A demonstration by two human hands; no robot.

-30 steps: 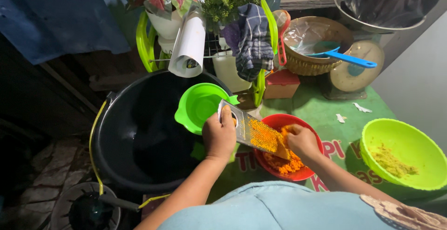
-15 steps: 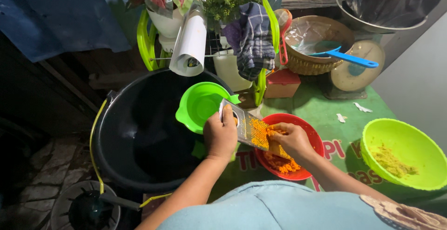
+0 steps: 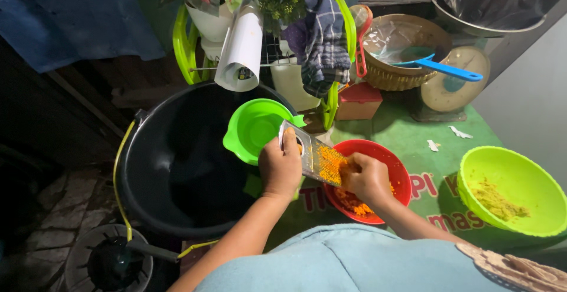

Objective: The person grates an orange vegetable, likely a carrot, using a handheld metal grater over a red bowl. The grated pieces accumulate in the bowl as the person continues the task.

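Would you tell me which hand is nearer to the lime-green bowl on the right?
The right hand. It is over the red bowl, beside the lime-green bowl; the left hand holds the grater farther away.

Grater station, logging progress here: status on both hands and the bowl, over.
Left hand grips metal grater. Right hand presses orange piece, hidden in fist, against it. Orange shreds in red bowl beneath. Nothing in the way.

I am seeing a green table cover lying under bright light, a pale wall standing at the right, and dark stone floor showing at the left.
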